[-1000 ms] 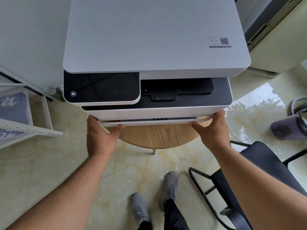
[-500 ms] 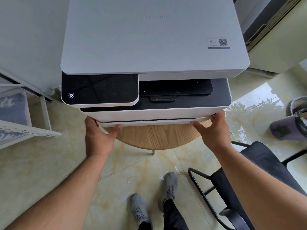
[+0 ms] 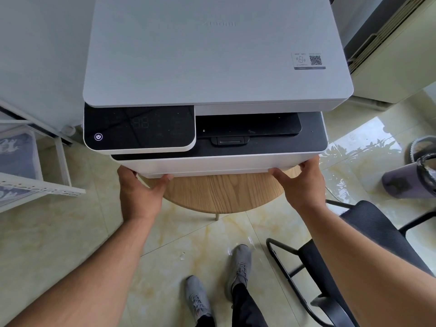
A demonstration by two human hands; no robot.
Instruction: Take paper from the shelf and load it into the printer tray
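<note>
White printer tray (image 3: 212, 172) nearly flush; our left hand (image 3: 139, 197) and right hand (image 3: 304, 182) grip its corners. Risk: uneven push skews tray, jams paper.

Printer (image 3: 212, 55) lid: faint embossed brand, unreadable. Sticker (image 3: 309, 60): QR code, small print illegible. Control panel (image 3: 139, 127): lit power symbol (image 3: 98, 136), dim "88".

White printer (image 3: 212, 55) on a round wooden desk (image 3: 219, 194), power icon lit on the dark control panel (image 3: 139, 128). Left hand (image 3: 139, 194) and right hand (image 3: 304, 182) pressed against the two front corners of the paper tray (image 3: 221, 171), thumbs along its lower edge, tray front flush with the body. White shelf (image 3: 30, 185) at left, black chair (image 3: 368, 234) at right, grey shoes (image 3: 239, 265) on the glossy tiled floor (image 3: 59, 232).
</note>
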